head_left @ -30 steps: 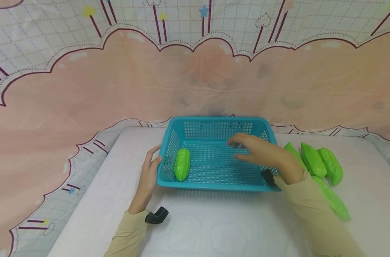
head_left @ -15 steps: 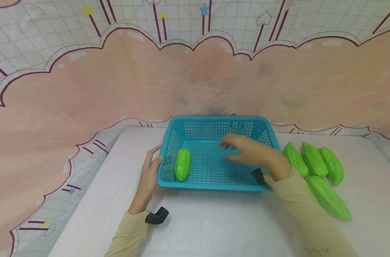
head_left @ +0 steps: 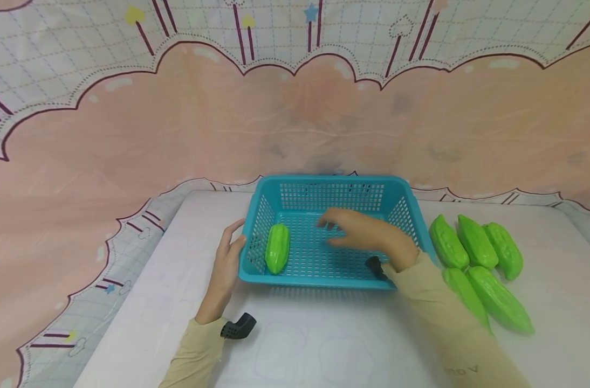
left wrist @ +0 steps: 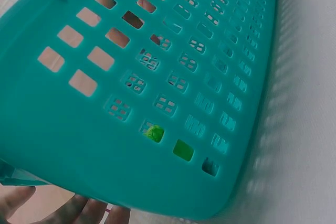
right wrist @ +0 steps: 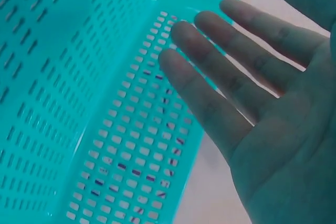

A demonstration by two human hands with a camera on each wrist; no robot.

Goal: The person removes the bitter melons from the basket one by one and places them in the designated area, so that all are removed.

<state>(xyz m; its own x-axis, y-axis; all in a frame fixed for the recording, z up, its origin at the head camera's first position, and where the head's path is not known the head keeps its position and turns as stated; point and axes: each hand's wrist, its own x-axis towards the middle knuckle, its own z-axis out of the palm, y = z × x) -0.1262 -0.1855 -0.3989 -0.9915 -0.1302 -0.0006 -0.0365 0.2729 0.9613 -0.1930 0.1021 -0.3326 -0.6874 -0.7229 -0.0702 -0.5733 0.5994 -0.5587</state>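
A blue-green perforated plastic basket (head_left: 319, 282) stands on the white table. Inside it, near the left wall, lies one glossy green bitter melon (head_left: 277, 249). My left hand (head_left: 222, 269) holds the basket's left side at the rim; its fingers (left wrist: 89, 212) show along the rim in the left wrist view. Over the basket's middle hovers my right hand (head_left: 358, 231), with its fingers spread loosely and nothing in them. In the right wrist view the palm and fingers (right wrist: 210, 98) face the basket's slotted floor and wall.
Several more green bitter melons (head_left: 477, 242) lie in a group on the table to the right of the basket, some close beside my right sleeve (head_left: 450, 318). A patterned cloth (head_left: 295, 118) hangs behind the table.
My right hand has drifted left over the basket, its forearm uncovering more of the bitter melons on the right. The left hand and basket have stayed in place.
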